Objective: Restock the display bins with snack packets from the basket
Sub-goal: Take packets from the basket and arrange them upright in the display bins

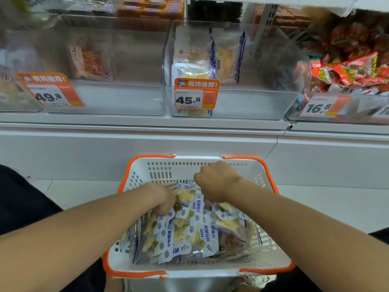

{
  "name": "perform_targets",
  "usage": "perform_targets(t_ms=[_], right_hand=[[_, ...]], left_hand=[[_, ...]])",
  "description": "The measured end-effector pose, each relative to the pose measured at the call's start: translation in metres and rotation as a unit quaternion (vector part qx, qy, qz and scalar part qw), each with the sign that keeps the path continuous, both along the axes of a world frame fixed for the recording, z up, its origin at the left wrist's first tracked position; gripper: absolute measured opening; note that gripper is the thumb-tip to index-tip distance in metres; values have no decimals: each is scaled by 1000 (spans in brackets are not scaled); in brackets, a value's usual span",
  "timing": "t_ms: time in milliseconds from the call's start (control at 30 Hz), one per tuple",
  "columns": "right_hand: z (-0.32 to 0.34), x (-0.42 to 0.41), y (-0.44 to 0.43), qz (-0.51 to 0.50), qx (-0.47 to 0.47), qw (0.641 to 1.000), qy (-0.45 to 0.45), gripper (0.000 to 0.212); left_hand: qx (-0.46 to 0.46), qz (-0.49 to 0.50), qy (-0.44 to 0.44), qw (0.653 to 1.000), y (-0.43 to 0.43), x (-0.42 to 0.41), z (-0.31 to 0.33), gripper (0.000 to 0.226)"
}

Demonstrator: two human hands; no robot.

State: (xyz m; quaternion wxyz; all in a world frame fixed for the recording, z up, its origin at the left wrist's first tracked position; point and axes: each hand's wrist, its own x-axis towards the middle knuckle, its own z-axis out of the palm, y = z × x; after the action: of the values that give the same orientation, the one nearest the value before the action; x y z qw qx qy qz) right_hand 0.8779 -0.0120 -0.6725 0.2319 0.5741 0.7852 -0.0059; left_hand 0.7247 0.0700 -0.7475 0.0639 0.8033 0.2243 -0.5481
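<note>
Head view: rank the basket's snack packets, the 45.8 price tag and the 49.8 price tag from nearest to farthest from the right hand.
1. Snack packets, in the basket just under the right hand.
2. 45.8 price tag, on the bin straight ahead.
3. 49.8 price tag, far left.

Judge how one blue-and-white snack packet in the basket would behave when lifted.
Probably floppy: the snack packets are thin film pouches slumped over one another. Likely light, with flat dried pieces inside. Perhaps slippery, since the film looks glossy.

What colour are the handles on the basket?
Orange handles on a white basket; clearest in the head view.
</note>
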Motion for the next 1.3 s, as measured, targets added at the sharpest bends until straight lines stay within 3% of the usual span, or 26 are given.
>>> perform_targets(t_ms=[67, 133, 200, 367, 467, 567, 700, 800, 933, 1067, 1133, 1233, 1300], right_hand=[[-4, -1, 5, -5, -3, 1000, -4, 6], [-7, -1, 9, -13, -12, 1000, -7, 4], [-8, 1, 12, -22, -21, 999, -14, 1], [-6, 9, 14, -78, -80, 993, -24, 6], [-1, 16, 14, -141, -98, 985, 22, 18], [4, 21, 16, -216, -56, 966, 133, 31], [14, 23, 19, -297, 42, 878, 373, 48], [24, 21, 16, -335, 100, 802, 485, 36], [40, 21, 13, -338, 180, 730, 566, 10], [60, 29, 18, -313, 247, 705, 587, 15], [75, 33, 19, -301, 311, 678, 594, 14], [95, 36, 20, -311, 378, 591, 641, 25], [104, 43, 25, -349, 359, 507, 701, 36]], left_hand=[[30, 56, -73, 995, 8, -8, -23, 18], [40, 127, -168, 977, 11, -10, -14, 14], [47, 136, -260, 955, 16, -9, -2, 15], [40, 241, -435, 867, 36, -6, 21, 12], [5, 326, -499, 802, 46, -4, 43, 17], [-30, 389, -529, 753, 49, -2, 63, 14], [-52, 420, -552, 718, 51, 2, 89, 9], [-60, 414, -570, 707, 52, 5, 107, 11], [-75, 409, -592, 690, 48, 6, 127, 19], [-99, 388, -617, 678, 44, 9, 149, 28], [-93, 388, -645, 651, 40, 12, 162, 22], [-113, 399, -688, 595, 31, 17, 181, 13], [-106, 356, -731, 572, 25, 20, 193, 12]])
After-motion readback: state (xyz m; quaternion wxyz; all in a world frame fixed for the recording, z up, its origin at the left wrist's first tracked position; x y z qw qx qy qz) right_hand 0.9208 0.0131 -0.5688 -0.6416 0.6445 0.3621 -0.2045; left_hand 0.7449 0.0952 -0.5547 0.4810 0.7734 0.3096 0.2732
